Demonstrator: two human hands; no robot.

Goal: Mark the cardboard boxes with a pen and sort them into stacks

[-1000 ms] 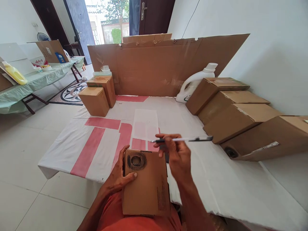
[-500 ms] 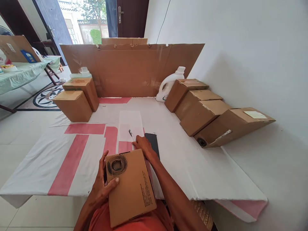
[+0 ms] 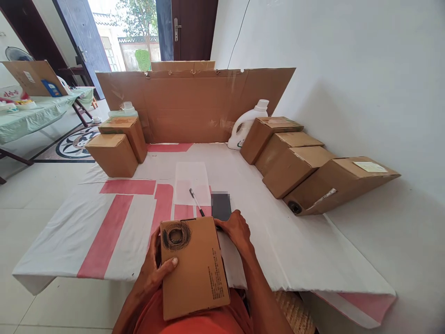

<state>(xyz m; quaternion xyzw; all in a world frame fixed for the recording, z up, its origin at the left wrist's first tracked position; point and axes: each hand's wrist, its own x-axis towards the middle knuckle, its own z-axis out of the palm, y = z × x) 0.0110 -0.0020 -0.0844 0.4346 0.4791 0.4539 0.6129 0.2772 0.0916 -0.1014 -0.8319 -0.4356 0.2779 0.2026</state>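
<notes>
A small cardboard box (image 3: 194,269) with a black scribbled circle on top rests on my lap. My left hand (image 3: 156,273) grips its left side, thumb on the top face. My right hand (image 3: 236,229) touches the box's upper right corner, next to a dark phone (image 3: 221,206) lying on the white and red sheet (image 3: 114,218). A pen (image 3: 196,202) lies loose on the sheet beside a white paper (image 3: 191,183), just beyond the box.
Several cardboard boxes (image 3: 295,169) lean in a row along the right wall. Two more boxes (image 3: 116,146) stand at the left. A white jug (image 3: 245,125) and a tall cardboard sheet (image 3: 194,104) stand at the back. A covered table (image 3: 31,118) is far left.
My right hand held the pen up a second ago, then laid it on the sheet and drew back to the box's corner. The left hand kept its hold on the box.
</notes>
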